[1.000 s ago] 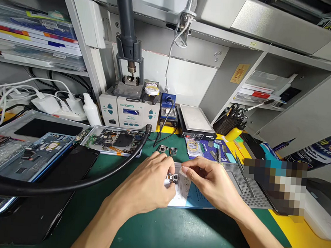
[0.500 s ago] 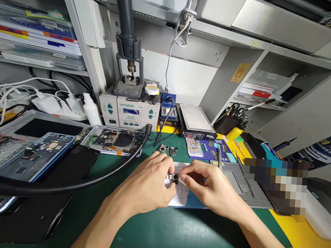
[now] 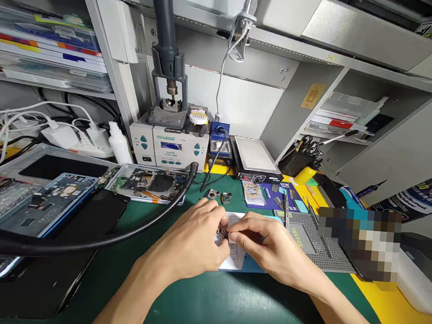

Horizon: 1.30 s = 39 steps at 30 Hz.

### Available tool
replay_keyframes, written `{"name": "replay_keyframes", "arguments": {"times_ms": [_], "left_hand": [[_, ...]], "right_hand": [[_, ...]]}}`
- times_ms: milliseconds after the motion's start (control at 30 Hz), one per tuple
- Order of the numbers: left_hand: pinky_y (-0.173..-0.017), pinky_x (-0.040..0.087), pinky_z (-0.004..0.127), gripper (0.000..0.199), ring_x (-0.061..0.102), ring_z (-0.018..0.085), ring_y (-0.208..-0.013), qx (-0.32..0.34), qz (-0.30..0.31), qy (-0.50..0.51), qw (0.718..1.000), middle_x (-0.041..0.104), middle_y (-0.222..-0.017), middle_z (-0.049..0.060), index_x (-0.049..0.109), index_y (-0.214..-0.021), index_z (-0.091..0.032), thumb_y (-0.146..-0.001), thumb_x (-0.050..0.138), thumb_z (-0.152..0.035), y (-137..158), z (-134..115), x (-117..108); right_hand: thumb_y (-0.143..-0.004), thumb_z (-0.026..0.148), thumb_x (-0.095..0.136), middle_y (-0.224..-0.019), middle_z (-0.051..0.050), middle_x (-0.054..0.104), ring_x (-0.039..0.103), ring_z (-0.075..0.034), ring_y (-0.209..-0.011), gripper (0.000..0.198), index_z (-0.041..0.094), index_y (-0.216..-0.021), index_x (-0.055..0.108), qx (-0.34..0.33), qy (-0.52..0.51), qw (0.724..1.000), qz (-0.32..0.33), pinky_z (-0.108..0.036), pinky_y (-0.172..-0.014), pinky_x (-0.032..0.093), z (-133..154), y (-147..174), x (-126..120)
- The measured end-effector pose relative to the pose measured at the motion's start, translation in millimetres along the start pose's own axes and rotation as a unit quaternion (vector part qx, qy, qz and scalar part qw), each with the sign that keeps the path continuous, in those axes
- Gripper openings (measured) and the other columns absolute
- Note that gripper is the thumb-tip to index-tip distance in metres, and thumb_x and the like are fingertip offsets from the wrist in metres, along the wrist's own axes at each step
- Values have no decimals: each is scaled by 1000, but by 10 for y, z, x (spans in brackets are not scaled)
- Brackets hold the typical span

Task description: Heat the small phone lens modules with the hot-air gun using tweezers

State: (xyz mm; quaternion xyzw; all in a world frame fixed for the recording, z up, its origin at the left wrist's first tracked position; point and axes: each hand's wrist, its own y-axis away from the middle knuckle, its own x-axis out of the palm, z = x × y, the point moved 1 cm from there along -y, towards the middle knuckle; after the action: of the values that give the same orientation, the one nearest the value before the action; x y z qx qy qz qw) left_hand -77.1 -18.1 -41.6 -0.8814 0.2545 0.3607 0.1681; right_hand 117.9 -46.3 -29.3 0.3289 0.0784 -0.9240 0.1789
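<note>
In the middle of the bench my left hand (image 3: 195, 235) is closed, thumb and index finger pinching a small phone camera module (image 3: 224, 231) that they mostly hide. From the right, my right hand (image 3: 270, 238) meets it with thumb and index fingertip pressed together at the module's edge. Both hands are over a flat white and blue piece (image 3: 236, 256), possibly a phone back or box, lying on the green mat (image 3: 205, 301). Just beyond my left knuckles lie two more small camera modules, one silver-edged (image 3: 212, 194) and one darker (image 3: 226, 198).
Opened phone parts (image 3: 59, 199) and a tray with a circuit board (image 3: 150, 183) are at left, crossed by a thick black hose (image 3: 119, 246). A soldering station (image 3: 168, 148) and a heating plate (image 3: 257, 158) stand behind. Tweezers (image 3: 286, 210) and a perforated grey holder (image 3: 329, 241) lie right.
My right hand's fingertips have moved slightly left, closer to my left fingers, and now cover more of the camera module. My left hand stays in place.
</note>
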Motion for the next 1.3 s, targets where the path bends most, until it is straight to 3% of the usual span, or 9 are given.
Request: {"name": "replay_keyframes", "arguments": {"times_ms": [300,567,1300], "left_hand": [[-89,44,42,2,50,22,-101,2,5,-17,1000,57,-98,3,51,-86,-21,-85,51,-23,-1,0,11],[-91,42,41,5,50,22,-101,6,-1,-9,1000,58,-98,2,52,-89,-23,-84,51,-21,-10,20,28],[-87,45,38,6,53,21,-99,-39,25,-34,998,56,-101,2,53,-90,-23,-85,51,-25,-36,31,53]], "right_hand": [[-101,33,60,-101,0,74,67,-13,-92,19,25,-103,77,-21,-11,999,-47,-24,-83,49,-38,-12,39],[-101,30,58,-98,-3,75,67,-15,-90,20,23,-103,77,-30,39,994,-100,-28,-81,49,-81,-37,67],[-95,24,59,-89,-2,71,63,-12,-78,18,19,-96,76,1,68,994,-80,-24,-68,43,4,19,-11]]}}
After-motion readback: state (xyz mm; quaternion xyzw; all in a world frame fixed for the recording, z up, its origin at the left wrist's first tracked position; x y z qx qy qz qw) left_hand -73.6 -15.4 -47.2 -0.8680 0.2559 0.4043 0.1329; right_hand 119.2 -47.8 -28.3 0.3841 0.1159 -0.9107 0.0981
